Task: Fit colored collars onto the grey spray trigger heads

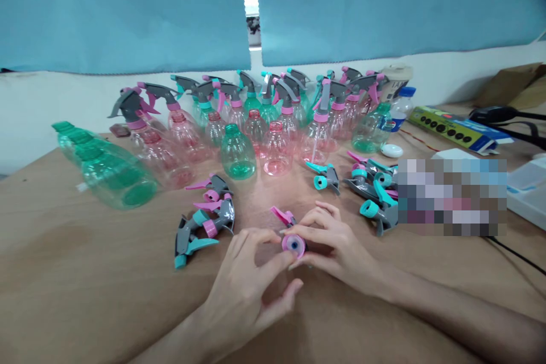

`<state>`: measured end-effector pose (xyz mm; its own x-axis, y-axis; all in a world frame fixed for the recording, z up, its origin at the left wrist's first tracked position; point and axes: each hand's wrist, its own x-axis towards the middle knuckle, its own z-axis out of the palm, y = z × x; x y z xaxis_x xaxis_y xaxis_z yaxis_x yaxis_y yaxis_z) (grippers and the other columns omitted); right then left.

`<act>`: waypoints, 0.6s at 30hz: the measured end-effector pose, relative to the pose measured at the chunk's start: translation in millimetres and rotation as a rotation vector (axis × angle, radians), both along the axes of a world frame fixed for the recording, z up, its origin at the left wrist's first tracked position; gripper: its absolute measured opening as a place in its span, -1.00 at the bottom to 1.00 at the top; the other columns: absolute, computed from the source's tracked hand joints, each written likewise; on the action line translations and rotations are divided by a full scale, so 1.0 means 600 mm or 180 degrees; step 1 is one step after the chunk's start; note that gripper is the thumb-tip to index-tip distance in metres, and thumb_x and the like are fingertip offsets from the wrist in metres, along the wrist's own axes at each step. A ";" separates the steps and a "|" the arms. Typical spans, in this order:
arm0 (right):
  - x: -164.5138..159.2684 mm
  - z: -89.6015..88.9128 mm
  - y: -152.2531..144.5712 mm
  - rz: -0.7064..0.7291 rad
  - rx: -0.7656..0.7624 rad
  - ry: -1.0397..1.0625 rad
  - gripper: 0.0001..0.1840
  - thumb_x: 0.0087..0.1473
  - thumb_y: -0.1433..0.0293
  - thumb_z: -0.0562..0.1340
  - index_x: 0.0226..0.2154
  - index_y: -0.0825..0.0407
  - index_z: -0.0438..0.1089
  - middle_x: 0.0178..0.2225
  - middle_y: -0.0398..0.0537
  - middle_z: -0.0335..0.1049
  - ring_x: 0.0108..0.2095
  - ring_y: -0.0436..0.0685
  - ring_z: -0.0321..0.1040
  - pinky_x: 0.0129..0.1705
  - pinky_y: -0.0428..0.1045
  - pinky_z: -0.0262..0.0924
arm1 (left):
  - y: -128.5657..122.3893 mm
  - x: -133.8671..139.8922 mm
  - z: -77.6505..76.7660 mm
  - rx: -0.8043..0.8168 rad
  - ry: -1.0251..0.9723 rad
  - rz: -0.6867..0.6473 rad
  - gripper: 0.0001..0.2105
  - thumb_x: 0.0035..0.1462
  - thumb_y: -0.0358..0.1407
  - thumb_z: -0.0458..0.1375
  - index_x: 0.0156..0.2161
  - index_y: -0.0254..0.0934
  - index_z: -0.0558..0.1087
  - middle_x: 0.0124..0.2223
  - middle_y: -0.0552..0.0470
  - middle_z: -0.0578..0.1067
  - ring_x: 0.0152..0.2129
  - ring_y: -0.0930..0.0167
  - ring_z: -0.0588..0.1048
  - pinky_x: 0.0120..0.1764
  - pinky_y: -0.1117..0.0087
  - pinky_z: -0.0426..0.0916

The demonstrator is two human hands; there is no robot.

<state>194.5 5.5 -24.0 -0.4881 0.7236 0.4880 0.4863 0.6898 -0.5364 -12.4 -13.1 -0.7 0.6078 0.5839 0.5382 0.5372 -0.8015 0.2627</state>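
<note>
Between my two hands, above the table, is a pink and grey trigger spray head, its round pink collar turned up toward me and its pink trigger pointing back to the left. My right hand grips the spray head from the right, fingers over it and thumb below. My left hand pinches the collar's left edge with fingertips. Loose pink-collared spray heads and a turquoise one lie left of my hands. More loose turquoise and grey spray heads lie to the right. The held head's underside is hidden by my fingers.
Behind stand open green and pink bottles, with several bottles wearing spray heads further back. Green bottles lie at the left. On the right are a water bottle, a yellow-green box and a blurred patch.
</note>
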 end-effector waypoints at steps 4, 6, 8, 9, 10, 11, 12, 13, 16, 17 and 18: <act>-0.001 -0.002 0.000 0.0037 0.0026 -0.0006 -0.72 0.13 0.23 0.21 -0.09 -0.09 0.41 -0.30 -0.15 0.39 -0.21 0.05 0.33 0.15 0.21 -0.11 | 0.003 0.001 0.000 0.0040 0.0072 0.0096 -0.73 0.11 -0.36 0.13 -0.04 -0.20 0.37 -0.10 -0.09 0.34 -0.17 0.27 0.32 -0.15 0.21 0.31; -0.002 -0.003 -0.001 0.0039 0.0011 -0.0002 -0.72 0.15 0.22 0.19 -0.09 -0.09 0.41 -0.30 -0.13 0.40 -0.22 0.06 0.34 0.15 0.24 -0.12 | 0.007 0.002 0.001 0.0117 0.0096 0.0188 -0.75 0.12 -0.34 0.13 -0.07 -0.21 0.38 -0.13 -0.10 0.34 -0.20 0.26 0.33 -0.19 0.21 0.31; -0.003 -0.003 -0.003 0.0013 -0.0015 0.0067 -0.73 0.15 0.23 0.19 -0.10 -0.10 0.42 -0.30 -0.13 0.40 -0.22 0.07 0.34 0.15 0.25 -0.12 | 0.011 0.002 0.003 0.0159 0.0073 0.0224 -0.76 0.11 -0.35 0.13 -0.07 -0.23 0.38 -0.17 -0.09 0.33 -0.22 0.27 0.32 -0.21 0.23 0.32; -0.003 -0.003 -0.003 -0.0014 -0.0026 0.0110 -0.74 0.15 0.22 0.19 -0.11 -0.10 0.42 -0.31 -0.13 0.40 -0.22 0.07 0.34 0.15 0.25 -0.12 | 0.011 0.001 0.003 0.0148 0.0052 0.0213 -0.76 0.11 -0.36 0.13 -0.08 -0.24 0.38 -0.18 -0.09 0.32 -0.23 0.28 0.32 -0.21 0.24 0.32; -0.003 -0.002 -0.003 -0.0041 -0.0040 0.0145 -0.74 0.15 0.22 0.19 -0.11 -0.11 0.42 -0.31 -0.13 0.40 -0.21 0.08 0.34 0.14 0.24 -0.11 | 0.011 0.000 0.003 0.0117 0.0033 0.0180 -0.76 0.11 -0.38 0.13 -0.08 -0.24 0.39 -0.19 -0.08 0.31 -0.24 0.29 0.31 -0.22 0.25 0.33; -0.004 -0.002 -0.003 -0.0061 -0.0051 0.0169 -0.74 0.14 0.22 0.19 -0.11 -0.11 0.42 -0.31 -0.13 0.40 -0.21 0.08 0.34 0.13 0.23 -0.10 | 0.011 -0.001 0.002 0.0068 0.0016 0.0140 -0.77 0.10 -0.39 0.13 -0.09 -0.24 0.39 -0.20 -0.08 0.30 -0.24 0.30 0.31 -0.22 0.26 0.33; -0.004 -0.002 -0.003 -0.0072 -0.0054 0.0182 -0.74 0.14 0.22 0.20 -0.11 -0.11 0.42 -0.32 -0.14 0.40 -0.21 0.08 0.34 0.13 0.23 -0.09 | 0.009 -0.002 0.001 0.0015 -0.0001 0.0103 -0.77 0.10 -0.40 0.13 -0.10 -0.23 0.40 -0.20 -0.07 0.30 -0.23 0.30 0.31 -0.21 0.27 0.33; -0.004 -0.002 -0.003 -0.0077 -0.0054 0.0182 -0.74 0.13 0.22 0.20 -0.11 -0.11 0.42 -0.32 -0.14 0.40 -0.21 0.08 0.34 0.12 0.22 -0.08 | 0.008 -0.003 0.000 -0.0038 -0.0011 0.0069 -0.78 0.10 -0.40 0.12 -0.11 -0.22 0.40 -0.19 -0.07 0.30 -0.23 0.30 0.31 -0.21 0.27 0.34; -0.002 -0.002 -0.001 -0.0104 -0.0035 0.0080 -0.71 0.12 0.24 0.23 -0.08 -0.11 0.41 -0.30 -0.15 0.41 -0.20 0.07 0.34 0.12 0.20 -0.07 | 0.004 -0.005 -0.005 -0.0112 -0.0028 -0.0037 -0.71 0.10 -0.41 0.12 -0.04 -0.19 0.38 -0.13 -0.08 0.30 -0.18 0.29 0.31 -0.17 0.24 0.35; -0.002 -0.002 -0.001 -0.0124 -0.0018 0.0024 -0.70 0.11 0.24 0.24 -0.08 -0.12 0.40 -0.29 -0.15 0.41 -0.19 0.07 0.34 0.13 0.19 -0.06 | 0.004 -0.004 -0.006 -0.0117 -0.0017 -0.0062 -0.68 0.10 -0.41 0.12 -0.01 -0.19 0.36 -0.11 -0.09 0.30 -0.16 0.28 0.31 -0.16 0.23 0.35; -0.001 -0.002 0.000 -0.0142 0.0003 -0.0034 -0.69 0.09 0.25 0.25 -0.07 -0.13 0.40 -0.29 -0.16 0.41 -0.19 0.07 0.35 0.13 0.19 -0.06 | 0.004 -0.004 -0.007 -0.0118 0.0003 -0.0078 -0.65 0.10 -0.41 0.12 0.02 -0.19 0.35 -0.09 -0.10 0.31 -0.15 0.28 0.31 -0.15 0.22 0.36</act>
<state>193.6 5.2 -25.2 -0.4605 0.7443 0.4837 0.5223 0.6678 -0.5303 -14.9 -10.4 -5.0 0.6228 0.5883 0.5158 0.5178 -0.8041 0.2919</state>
